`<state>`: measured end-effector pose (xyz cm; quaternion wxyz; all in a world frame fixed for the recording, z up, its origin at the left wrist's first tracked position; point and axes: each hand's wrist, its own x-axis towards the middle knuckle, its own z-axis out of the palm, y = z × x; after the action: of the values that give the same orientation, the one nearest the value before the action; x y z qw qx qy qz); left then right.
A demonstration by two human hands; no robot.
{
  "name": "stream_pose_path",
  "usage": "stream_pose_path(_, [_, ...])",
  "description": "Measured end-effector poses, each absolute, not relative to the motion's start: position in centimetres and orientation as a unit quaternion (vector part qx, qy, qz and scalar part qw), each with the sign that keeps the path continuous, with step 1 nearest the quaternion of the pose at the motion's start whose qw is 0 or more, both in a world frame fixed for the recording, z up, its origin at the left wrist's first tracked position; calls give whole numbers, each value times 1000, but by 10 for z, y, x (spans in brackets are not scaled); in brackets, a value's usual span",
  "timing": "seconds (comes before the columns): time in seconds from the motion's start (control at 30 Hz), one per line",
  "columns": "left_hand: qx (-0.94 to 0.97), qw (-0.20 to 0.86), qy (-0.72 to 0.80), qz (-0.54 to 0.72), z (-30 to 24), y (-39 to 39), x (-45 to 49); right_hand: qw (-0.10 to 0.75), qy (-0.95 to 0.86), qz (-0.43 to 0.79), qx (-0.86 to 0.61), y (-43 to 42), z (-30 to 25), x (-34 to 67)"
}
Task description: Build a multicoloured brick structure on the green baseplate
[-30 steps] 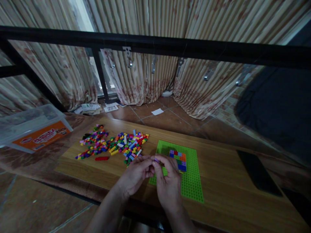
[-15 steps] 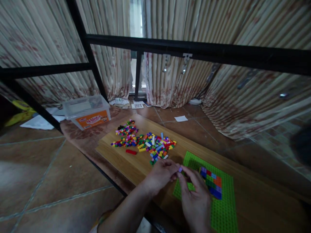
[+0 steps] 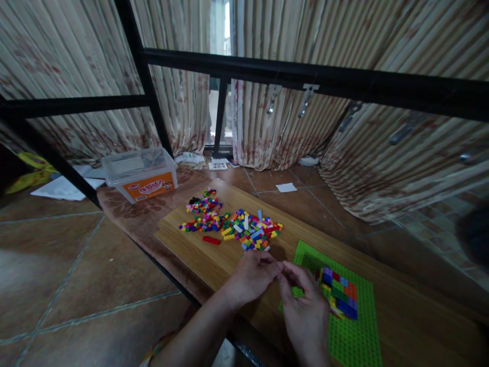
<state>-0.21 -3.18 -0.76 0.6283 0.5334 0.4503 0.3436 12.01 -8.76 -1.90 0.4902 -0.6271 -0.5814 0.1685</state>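
Observation:
My left hand (image 3: 252,275) and my right hand (image 3: 305,311) meet fingertip to fingertip over the near left corner of a green baseplate (image 3: 359,331). Both are pinched shut; what they pinch is hidden between the fingers. On the baseplate, right of my right hand, sits a flat block of joined bricks (image 3: 338,295) in purple, red, green, orange and blue. A heap of small loose bricks (image 3: 233,224) in many colours lies on the wooden board (image 3: 198,255) beyond my left hand. A single red brick (image 3: 211,240) lies at the heap's near side.
A clear plastic box with an orange label (image 3: 141,176) stands on the patterned mat at the back left. Black metal bars (image 3: 305,76) cross in front of striped curtains. Papers (image 3: 64,188) lie on the tiled floor at the left.
The view has swung left, so the board and baseplate now sit lower right. My hands stay together at the baseplate's corner; the small purple brick seen between the fingertips earlier no longer shows.

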Motion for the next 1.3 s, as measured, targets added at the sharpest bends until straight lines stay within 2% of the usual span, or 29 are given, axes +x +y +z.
stream_pose_path(0.37, [445,649,481,386,5,-29,0,505,-564,222,-615,-79,-17,119])
stream_pose_path(0.5, [405,645,511,398,11,-23,-7,507,-540,179,-648,-67,-24,120])
stream_pose_path(0.57, [450,611,521,390,11,-20,-14,480,-542,137,-676,-55,-25,122])
stream_pose_path(0.67, [564,503,549,357,10,-17,-27,415,-554,74,-718,-27,-23,124])
stream_pose_path(0.8, [650,370,612,258,15,-14,-45,314,-598,41,-737,23,-22,128])
stream_pose_path(0.87, [666,333,635,205,18,-13,-53,289,-608,44,-738,43,-26,130])
stream_pose_path(1.1, [707,271,647,92,17,-7,-70,252,-623,36,-739,51,-39,132])
stream_pose_path(1.3, [718,262,637,97,12,-6,-67,265,-613,27,-744,22,-42,125])
